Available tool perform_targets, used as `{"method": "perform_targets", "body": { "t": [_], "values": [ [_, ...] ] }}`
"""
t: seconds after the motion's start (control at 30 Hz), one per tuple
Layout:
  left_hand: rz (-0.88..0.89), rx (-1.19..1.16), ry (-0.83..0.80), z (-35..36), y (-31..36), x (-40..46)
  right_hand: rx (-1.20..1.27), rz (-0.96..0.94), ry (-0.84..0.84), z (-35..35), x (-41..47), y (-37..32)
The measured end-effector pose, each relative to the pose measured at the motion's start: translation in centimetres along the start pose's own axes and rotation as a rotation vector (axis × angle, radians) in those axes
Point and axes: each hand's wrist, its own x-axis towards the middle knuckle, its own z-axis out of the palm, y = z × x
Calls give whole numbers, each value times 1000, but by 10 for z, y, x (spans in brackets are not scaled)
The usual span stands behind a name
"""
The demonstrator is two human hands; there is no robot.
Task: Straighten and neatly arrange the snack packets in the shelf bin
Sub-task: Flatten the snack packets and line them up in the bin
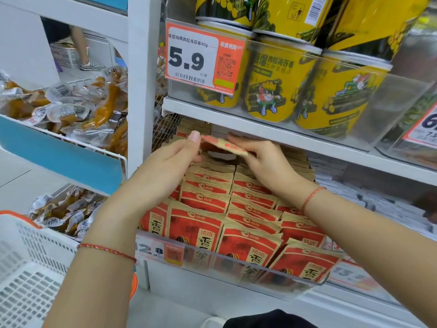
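- Head view looks down at a shelf bin (236, 271) with a clear plastic front wall, packed with rows of red-and-gold snack packets (246, 242) standing on edge and leaning in overlapping rows.
- Both hands reach to the back of the bin, under the white shelf (283, 136) above.
- The left hand (172, 155) and the right hand (264, 159) together hold one packet (224, 145) lifted above the rear rows; it lies tilted, nearly flat.
- The left thumb and fingers pinch the packet's left end; the right hand's fingers curl round its right end.
- A red string bracelet sits on each wrist.
- On the shelf above stand yellow canisters (272, 88) behind a clear guard, beside an orange price tag (203, 55) reading 5.9.
- Left of the white upright, wire racks hold clear-wrapped brown snacks (71, 110).
- A white plastic basket (28, 268) with an orange rim sits at lower left.
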Motion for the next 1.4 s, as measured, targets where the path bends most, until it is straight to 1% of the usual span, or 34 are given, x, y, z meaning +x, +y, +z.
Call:
{"method": "perform_targets", "body": {
  "t": [0.07, 0.1, 0.17, 0.27, 0.33, 0.57, 0.63, 0.7, 0.77, 0.83, 0.97, 1.03, 1.1, 1.23, 1.3, 1.4],
  "values": [
    [-1, 11, 0, 0, 1, -1, -69, 96, 35, 0, 4, 1],
    [-3, 22, -2, 1, 1, -1, -121, 112, 39, 0, 5, 2],
    [-1, 37, -7, 0, 2, -1, -225, 102, 25, -2, 5, 2],
    [-6, 34, -11, 0, 2, -2, -315, 19, 27, -6, -1, -1],
    [-8, 32, -13, 0, 2, -3, -392, -17, -3, -9, -5, -4],
    [-7, 45, -25, 0, 3, -4, -599, 82, -82, 4, 9, -11],
    [-9, 40, -23, 0, 3, -4, -538, 179, -116, 6, 16, -9],
    [7, 50, -13, 0, 3, -4, -401, 246, -123, 6, 18, -6],
    [19, 62, -8, -1, 2, -5, -297, 229, -98, 4, 13, -7],
    [19, 42, -2, -2, 1, -6, -310, 176, -94, 1, 2, -12],
    [36, 32, -16, 0, 1, -6, -501, 53, -116, 2, -9, -20],
    [41, 15, -21, 3, 1, -6, -513, 86, -179, 5, -1, -20],
    [45, 10, -28, 4, 0, -7, -474, 142, -222, 5, 9, -18],
    [31, -3, -17, 2, -2, -4, -327, 187, -225, 3, 22, -13],
    [22, -4, -12, 0, -2, -3, -298, 220, -251, 6, 23, -10],
    [29, 0, -13, 0, -2, -4, -270, 252, -233, 10, 24, -6]
  ]
}}
